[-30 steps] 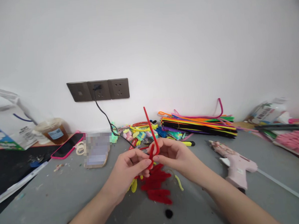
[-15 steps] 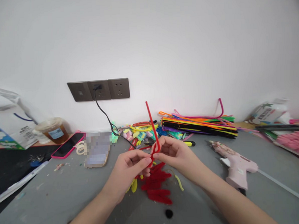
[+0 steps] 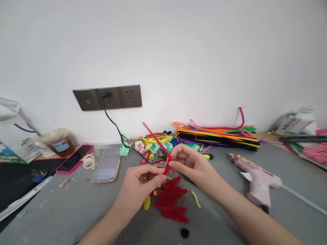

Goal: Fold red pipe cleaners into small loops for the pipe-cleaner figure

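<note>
My left hand (image 3: 140,184) and my right hand (image 3: 190,165) meet over the grey table, both pinched on one red pipe cleaner (image 3: 157,142). Its free end slants up and to the left from my fingertips. Right below my hands lies a red piece made of folded pipe cleaners (image 3: 171,202), with short yellow bits (image 3: 195,200) beside it.
A stack of coloured pipe cleaners (image 3: 217,134) lies at the back, a pink glue gun (image 3: 258,179) to the right, two phones (image 3: 74,159) and a drink cup (image 3: 57,142) to the left. A black cable (image 3: 117,130) runs down from the wall socket. Pink items (image 3: 322,154) lie far right.
The red pipe cleaner's free end has swung from nearly upright down and to the left. My right hand has turned slightly and its fingers have closed nearer to my left fingertips.
</note>
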`<act>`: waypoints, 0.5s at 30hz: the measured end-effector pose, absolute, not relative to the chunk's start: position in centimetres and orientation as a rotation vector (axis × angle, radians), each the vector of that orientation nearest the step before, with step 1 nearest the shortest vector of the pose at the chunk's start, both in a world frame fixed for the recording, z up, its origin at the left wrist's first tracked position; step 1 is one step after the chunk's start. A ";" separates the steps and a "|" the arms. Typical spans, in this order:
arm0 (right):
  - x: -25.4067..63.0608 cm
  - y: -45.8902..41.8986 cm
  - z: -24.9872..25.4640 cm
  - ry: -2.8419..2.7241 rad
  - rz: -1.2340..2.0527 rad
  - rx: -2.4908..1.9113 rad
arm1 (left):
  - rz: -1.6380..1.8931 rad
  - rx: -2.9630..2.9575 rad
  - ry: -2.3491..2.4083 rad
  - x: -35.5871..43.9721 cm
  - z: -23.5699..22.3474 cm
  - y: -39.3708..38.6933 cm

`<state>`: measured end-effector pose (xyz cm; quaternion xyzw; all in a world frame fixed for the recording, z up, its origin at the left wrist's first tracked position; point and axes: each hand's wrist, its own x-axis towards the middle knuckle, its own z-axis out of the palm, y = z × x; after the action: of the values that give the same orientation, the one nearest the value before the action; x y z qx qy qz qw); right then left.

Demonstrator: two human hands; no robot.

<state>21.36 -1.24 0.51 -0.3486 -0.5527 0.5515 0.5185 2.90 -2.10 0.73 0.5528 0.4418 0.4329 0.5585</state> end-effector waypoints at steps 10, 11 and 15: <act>21.8 -1.3 0.9 -1.418 1.349 -0.861 | 1.057 1.363 1.074 3.2 0.4 -2.1; 21.8 -1.3 0.9 -1.415 1.349 -0.860 | 1.051 1.367 1.068 3.1 0.4 -2.1; 22.1 -1.4 1.0 -1.354 1.366 -0.873 | 1.002 1.302 1.037 2.8 0.4 -2.1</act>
<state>22.06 -1.36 0.97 -0.3599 -0.5578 0.5628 0.4924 2.80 -2.07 0.43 0.5534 0.4408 0.4257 0.5641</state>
